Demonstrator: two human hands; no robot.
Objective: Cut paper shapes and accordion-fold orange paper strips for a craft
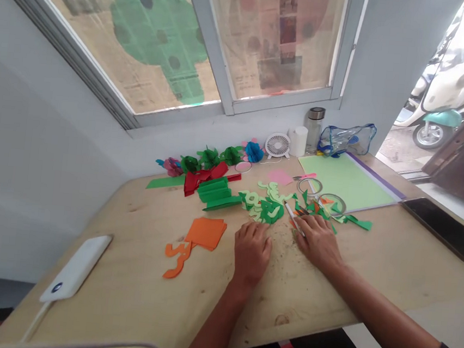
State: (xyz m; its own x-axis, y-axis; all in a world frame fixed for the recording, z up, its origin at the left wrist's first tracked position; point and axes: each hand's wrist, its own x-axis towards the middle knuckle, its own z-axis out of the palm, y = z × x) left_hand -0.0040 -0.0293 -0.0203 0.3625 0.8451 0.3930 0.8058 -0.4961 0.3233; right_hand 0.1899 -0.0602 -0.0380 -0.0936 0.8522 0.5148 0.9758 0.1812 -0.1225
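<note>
My left hand [252,252] rests on the wooden table, fingers lightly bent, thumb apart, holding nothing. My right hand [319,240] has its thumb and fingers around the lower part of a white pen [290,209], whose dark tip points up and left. Green and orange paper scraps [313,206] lie just beyond the right hand. Pale green curled cutouts [270,191] and a dark green cutout [272,212] are ahead of the left hand. To its left sit stacked orange squares [205,233] and an orange curly cutout [178,259]. Folded green paper [216,192] lies behind.
Paper flowers [209,158], a small fan [278,145] and a glass bottle [314,130] line the wall. Pink scissors [305,177] and tape rolls [332,204] lie by a green mat [350,180]. A phone [448,227] is at right, a white power bank [77,268] at left.
</note>
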